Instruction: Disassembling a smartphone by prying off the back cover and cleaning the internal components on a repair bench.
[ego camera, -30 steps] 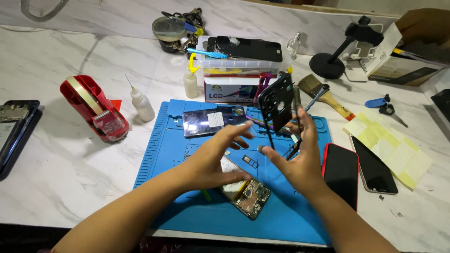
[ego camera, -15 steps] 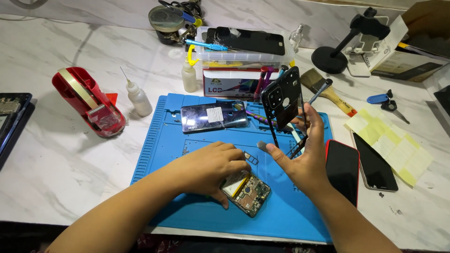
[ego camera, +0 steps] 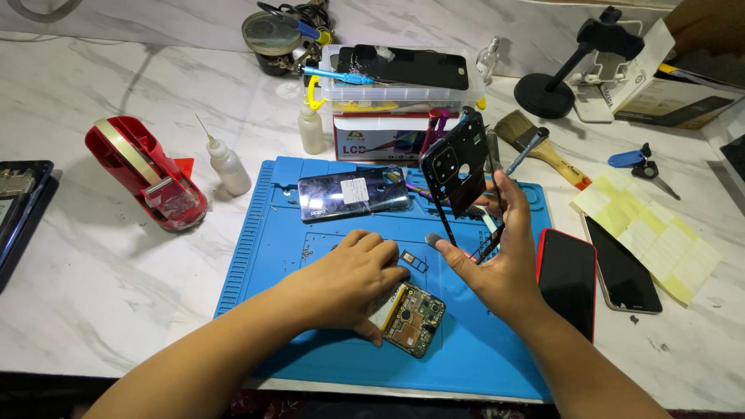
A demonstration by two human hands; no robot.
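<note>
Your left hand (ego camera: 349, 283) has dropped from mid-air onto the opened phone (ego camera: 410, 318) on the blue repair mat (ego camera: 256, 256), fingers curled over it, freeing your right hand (ego camera: 497, 264) to pinch the black phone frame (ego camera: 458, 167) upright alone above the bench.

Your left hand (ego camera: 353, 279) rests on the opened phone (ego camera: 411, 318) lying on the mat (ego camera: 264, 240). Your right hand (ego camera: 504, 256), to its right, holds the frame (ego camera: 454, 167) upright above the mat. Behind both lies a back cover (ego camera: 353, 194). A tape dispenser (ego camera: 147, 174) sits left of the mat, two phones (ego camera: 566, 283) right.
</note>
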